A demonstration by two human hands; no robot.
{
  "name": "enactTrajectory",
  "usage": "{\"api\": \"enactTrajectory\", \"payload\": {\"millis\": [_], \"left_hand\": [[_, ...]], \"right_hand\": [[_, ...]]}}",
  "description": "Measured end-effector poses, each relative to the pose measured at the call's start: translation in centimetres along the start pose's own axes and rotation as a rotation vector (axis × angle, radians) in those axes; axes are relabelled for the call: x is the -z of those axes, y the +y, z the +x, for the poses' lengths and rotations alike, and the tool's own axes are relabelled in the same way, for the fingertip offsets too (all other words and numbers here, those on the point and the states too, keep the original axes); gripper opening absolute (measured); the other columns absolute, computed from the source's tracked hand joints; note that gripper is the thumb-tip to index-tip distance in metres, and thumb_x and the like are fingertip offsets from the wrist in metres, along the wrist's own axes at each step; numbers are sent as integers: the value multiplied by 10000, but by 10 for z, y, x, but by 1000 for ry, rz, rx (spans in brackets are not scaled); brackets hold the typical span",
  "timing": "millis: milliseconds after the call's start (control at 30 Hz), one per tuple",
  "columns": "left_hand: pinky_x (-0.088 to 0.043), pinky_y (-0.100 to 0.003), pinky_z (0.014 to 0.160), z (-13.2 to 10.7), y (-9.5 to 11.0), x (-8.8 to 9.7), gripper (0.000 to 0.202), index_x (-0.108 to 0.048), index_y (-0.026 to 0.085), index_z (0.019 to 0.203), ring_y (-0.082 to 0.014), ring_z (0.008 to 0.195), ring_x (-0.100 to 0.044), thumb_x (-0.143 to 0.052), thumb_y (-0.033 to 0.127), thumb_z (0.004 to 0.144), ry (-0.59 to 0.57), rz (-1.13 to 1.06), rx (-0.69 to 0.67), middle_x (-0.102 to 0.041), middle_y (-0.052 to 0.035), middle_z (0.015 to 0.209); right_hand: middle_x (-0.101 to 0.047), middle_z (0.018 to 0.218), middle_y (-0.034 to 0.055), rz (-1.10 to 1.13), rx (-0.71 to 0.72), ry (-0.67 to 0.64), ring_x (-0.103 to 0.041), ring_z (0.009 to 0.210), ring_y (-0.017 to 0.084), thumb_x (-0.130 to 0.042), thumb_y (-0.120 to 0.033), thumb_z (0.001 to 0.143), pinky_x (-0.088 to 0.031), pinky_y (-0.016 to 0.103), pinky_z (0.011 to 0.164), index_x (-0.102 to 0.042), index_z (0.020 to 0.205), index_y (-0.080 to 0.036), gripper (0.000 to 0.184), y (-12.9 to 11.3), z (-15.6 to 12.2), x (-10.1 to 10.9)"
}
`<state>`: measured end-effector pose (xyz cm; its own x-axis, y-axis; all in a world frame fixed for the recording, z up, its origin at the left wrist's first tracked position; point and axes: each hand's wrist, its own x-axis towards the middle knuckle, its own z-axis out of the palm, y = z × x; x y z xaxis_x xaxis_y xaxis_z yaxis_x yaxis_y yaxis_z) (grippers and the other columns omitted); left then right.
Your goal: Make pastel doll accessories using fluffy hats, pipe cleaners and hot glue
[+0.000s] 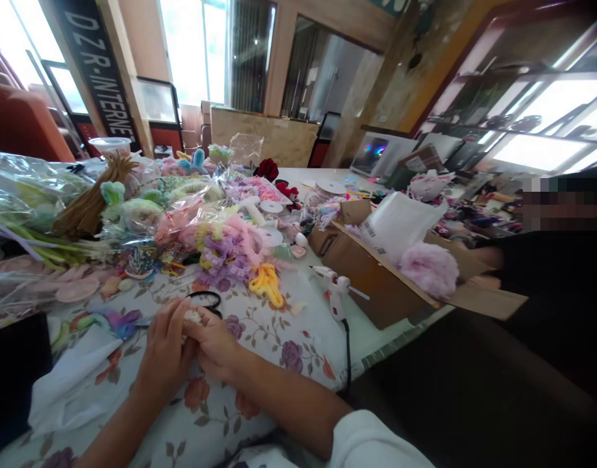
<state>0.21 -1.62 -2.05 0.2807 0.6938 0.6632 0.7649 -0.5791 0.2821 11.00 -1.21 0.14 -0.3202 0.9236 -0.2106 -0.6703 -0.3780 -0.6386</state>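
Observation:
My left hand [165,341] and my right hand [214,341] meet over the flowered tablecloth [259,354], fingers closed together. Between them shows a small cream-coloured, bumpy piece [193,316], mostly covered by the fingers; its kind is unclear. Just behind the hands lie scissors with black handle loops [205,298], partly hidden. To the left of my left hand is a rainbow-coloured fuzzy strip [120,322], beside a crumpled white sheet [76,377]. A yellow fuzzy bundle [266,284] rests farther back on the cloth.
A glue gun [336,292] with a black cord stands right of the hands. Beside it, an open cardboard box [376,279] holds lilac fluff [429,270] and a white package. Craft supplies and a brown stem bundle [91,198] crowd the back. Another person's hand [486,260] is near the box.

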Motion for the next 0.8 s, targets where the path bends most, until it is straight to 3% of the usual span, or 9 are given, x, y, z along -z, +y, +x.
{"api": "enactTrajectory", "payload": {"millis": [100, 200, 267, 367, 433, 500, 533, 633, 800], "left_hand": [[-371, -535, 1050, -2, 1, -2, 564, -260, 244, 1453, -326, 1315, -393, -424, 242, 914, -67, -88, -25, -410, -170, 1399], [-378, -523, 1058, -4, 2, -1, 574, -269, 267, 1448, -320, 1321, -397, -469, 286, 910, -81, -139, 13, -403, -155, 1418], [-398, -510, 1044, -5, 1, 0, 544, -300, 259, 1426, -313, 1295, -426, -472, 305, 912, -75, -155, 66, -432, -153, 1383], [-436, -489, 1007, -5, -2, 0, 486, -347, 238, 1378, -305, 1240, -468, -463, 324, 914, -56, -143, 135, -472, -151, 1306], [-452, -474, 989, -5, -4, 0, 463, -363, 229, 1354, -299, 1212, -483, -460, 334, 913, -46, -140, 164, -476, -146, 1277], [-456, -466, 983, -5, -6, -1, 445, -375, 225, 1335, -291, 1192, -492, -458, 339, 913, -40, -146, 178, -476, -140, 1265], [-456, -462, 982, -5, -6, -2, 437, -380, 223, 1327, -286, 1181, -497, -458, 340, 913, -38, -152, 181, -476, -137, 1262], [-471, -444, 964, -6, -9, -4, 412, -401, 218, 1302, -268, 1129, -529, -459, 340, 913, -44, -172, 175, -479, -131, 1249], [-506, -409, 906, -8, -15, -6, 376, -435, 210, 1268, -239, 1023, -579, -448, 333, 913, -80, -160, 202, -485, -124, 1231]], "right_hand": [[-611, 656, -54, -104, 18, 27, -575, 650, 131, -853, -318, 547, -447, 245, 635, -626, 810, -216, 362, -9, 6, 10], [-624, 684, -34, -249, 76, 63, -559, 617, 120, -837, -339, 545, -435, 232, 561, -615, 803, -196, 370, -49, 13, 18], [-635, 716, -15, -455, 138, 72, -577, 627, 125, -804, -331, 604, -452, 236, 552, -605, 855, -189, 351, -100, 18, 18], [-666, 821, 23, -1089, 332, 106, -603, 663, 118, -646, -283, 804, -496, 246, 598, -602, 1043, -172, 268, -199, 25, 12], [-673, 918, 60, -1261, 368, 156, -628, 760, 132, -620, -159, 812, -506, 250, 675, -603, 1104, -118, 295, -263, 31, 10], [-668, 1008, 59, -1954, 323, 351, -634, 883, 131, -514, -136, 885, -493, 231, 754, -581, 1179, -109, 302, -313, 38, 14], [-669, 1037, 85, -2064, 262, 404, -629, 954, 172, -543, -100, 863, -487, 267, 805, -598, 1158, -78, 300, -330, 41, 20], [-658, 1080, 139, -2229, 120, 499, -605, 1050, 238, -619, -99, 841, -475, 350, 895, -638, 1056, -35, 225, -351, 51, 47], [-591, 1198, 99, -2404, -91, 588, -609, 1032, 212, -578, -313, 921, -511, 412, 887, -583, 1168, -132, 307, -331, 72, 97]]}}
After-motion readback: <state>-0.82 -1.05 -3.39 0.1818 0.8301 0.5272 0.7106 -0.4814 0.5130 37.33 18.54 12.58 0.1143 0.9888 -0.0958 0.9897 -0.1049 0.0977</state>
